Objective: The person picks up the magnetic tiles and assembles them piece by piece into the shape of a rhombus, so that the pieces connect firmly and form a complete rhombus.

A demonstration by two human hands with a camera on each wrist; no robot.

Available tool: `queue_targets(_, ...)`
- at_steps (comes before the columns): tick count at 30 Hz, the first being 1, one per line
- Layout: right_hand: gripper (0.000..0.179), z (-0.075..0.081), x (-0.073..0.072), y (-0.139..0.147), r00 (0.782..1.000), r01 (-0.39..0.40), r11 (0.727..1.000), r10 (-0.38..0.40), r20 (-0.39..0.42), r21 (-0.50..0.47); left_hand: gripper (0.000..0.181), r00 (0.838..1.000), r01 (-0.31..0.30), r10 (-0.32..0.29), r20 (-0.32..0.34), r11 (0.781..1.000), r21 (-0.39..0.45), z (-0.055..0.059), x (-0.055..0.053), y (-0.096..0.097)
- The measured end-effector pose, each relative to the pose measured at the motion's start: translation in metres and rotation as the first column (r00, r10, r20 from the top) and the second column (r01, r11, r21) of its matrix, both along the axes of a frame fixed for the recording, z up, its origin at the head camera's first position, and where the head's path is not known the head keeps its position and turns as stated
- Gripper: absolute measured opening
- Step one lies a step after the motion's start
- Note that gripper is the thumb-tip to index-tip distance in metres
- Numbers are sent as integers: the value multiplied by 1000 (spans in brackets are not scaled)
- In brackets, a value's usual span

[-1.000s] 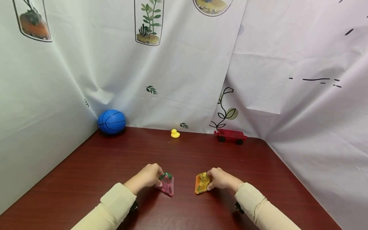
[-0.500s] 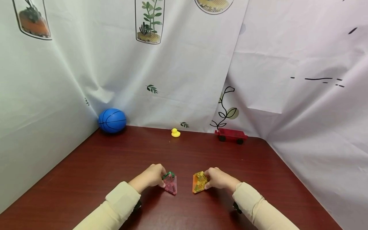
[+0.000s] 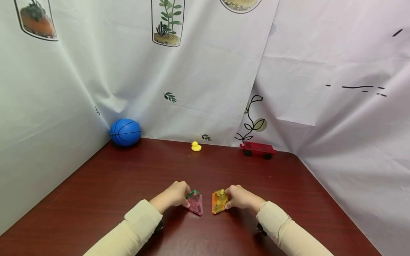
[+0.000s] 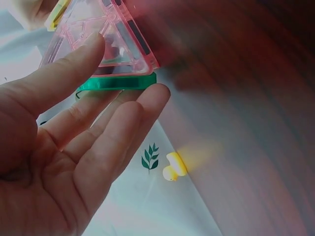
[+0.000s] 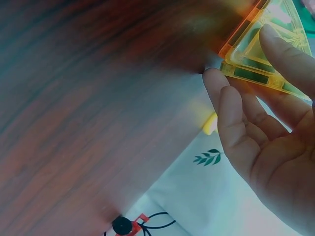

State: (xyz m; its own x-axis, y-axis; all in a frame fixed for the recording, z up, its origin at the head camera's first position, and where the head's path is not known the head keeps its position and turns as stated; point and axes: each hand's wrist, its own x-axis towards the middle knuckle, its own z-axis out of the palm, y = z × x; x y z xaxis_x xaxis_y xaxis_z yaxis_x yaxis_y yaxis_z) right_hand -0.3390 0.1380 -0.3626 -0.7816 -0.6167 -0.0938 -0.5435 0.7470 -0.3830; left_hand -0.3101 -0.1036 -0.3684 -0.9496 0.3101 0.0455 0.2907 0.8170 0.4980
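My left hand (image 3: 175,194) pinches a pink triangular magnetic tile (image 3: 196,204) joined to a green tile (image 3: 193,192). In the left wrist view the thumb lies across the pink face, with fingers behind the green tile (image 4: 120,82). Opposite it, my right hand (image 3: 241,197) grips a yellow triangular magnetic tile (image 3: 222,202), to which an orange tile (image 3: 214,201) is joined. The right wrist view shows the thumb on the yellow face (image 5: 248,54) and the fingers underneath. Both tile pairs stand tilted, low over the table, facing each other across a narrow gap.
Along the back of the dark red table (image 3: 153,167) sit a blue ball (image 3: 125,132), a yellow rubber duck (image 3: 196,146) and a red toy wagon base (image 3: 258,148) with black wheels. White printed cloth (image 3: 208,78) hangs behind and at both sides.
My left hand has moved right with the pink and green tiles, and my right hand slightly left with the yellow and orange ones. The gap between them has narrowed.
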Motion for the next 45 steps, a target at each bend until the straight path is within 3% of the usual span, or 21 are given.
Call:
queue_targets(20, 16, 0, 0, -11, 998, -50, 999, 51, -42, 8, 20, 1000, 11, -10, 5, 1000, -18, 2, -1, 13)
queue_targets(45, 19, 2, -2, -11, 998, -68, 997, 68, 2, -41, 19, 1000, -4, 5, 26, 999, -32, 0, -3, 18)
